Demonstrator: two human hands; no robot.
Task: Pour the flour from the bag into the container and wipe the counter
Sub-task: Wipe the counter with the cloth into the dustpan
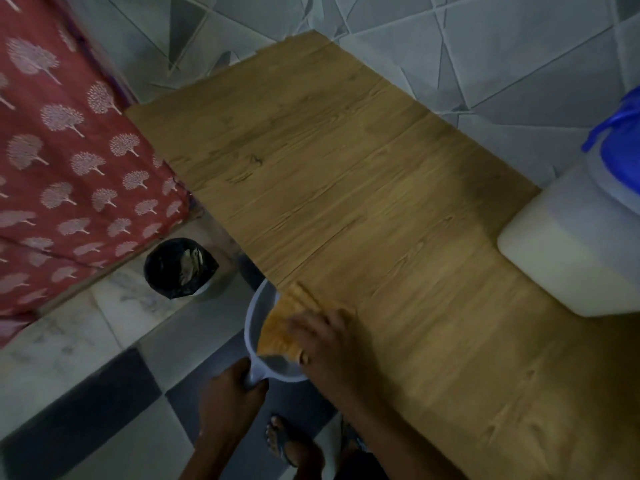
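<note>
My right hand [323,344] presses an orange cloth [282,327] at the near left edge of the wood-grain counter [346,188]; the cloth hangs partly over the edge. Just below that edge my left hand [235,386] grips the handle of a white plastic dustpan-like scoop [256,317], held under the cloth. A translucent white container [568,251] filled with pale flour stands at the right of the counter, topped by a blue lid [620,133]. No flour bag is in view.
A black-lined bin [180,266] with scraps stands on the tiled floor left of the counter. A red patterned curtain [62,168] hangs at the left. Grey tiled wall [485,46] runs behind the counter. My sandalled foot [284,441] is below.
</note>
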